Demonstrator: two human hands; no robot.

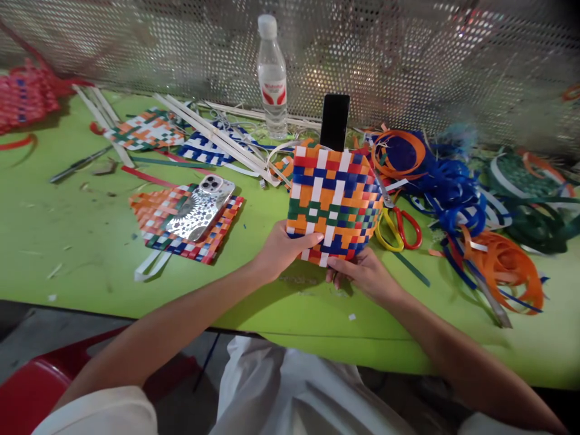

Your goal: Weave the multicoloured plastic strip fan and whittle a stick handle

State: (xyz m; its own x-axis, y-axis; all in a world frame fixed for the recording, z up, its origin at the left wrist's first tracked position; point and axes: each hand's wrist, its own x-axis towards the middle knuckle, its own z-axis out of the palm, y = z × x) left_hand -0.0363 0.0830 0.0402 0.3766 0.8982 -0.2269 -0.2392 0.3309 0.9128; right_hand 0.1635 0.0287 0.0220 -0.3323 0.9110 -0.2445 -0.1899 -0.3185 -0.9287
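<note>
head view, bottle (272, 90) — phone (335, 122) behind held weave (333, 202)

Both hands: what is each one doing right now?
Left hand: closed on the woven piece, at its lower left.
Right hand: closed on the same piece, at its bottom edge.

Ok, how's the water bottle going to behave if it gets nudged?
Probably tippy: the bottle stands tall and narrow, with loose strands around its base. Once down, its round body would likely roll, though the white cap looks to be on, so a spill seems unlikely. The clear, plastic-looking wall may give a little if squeezed.
</note>
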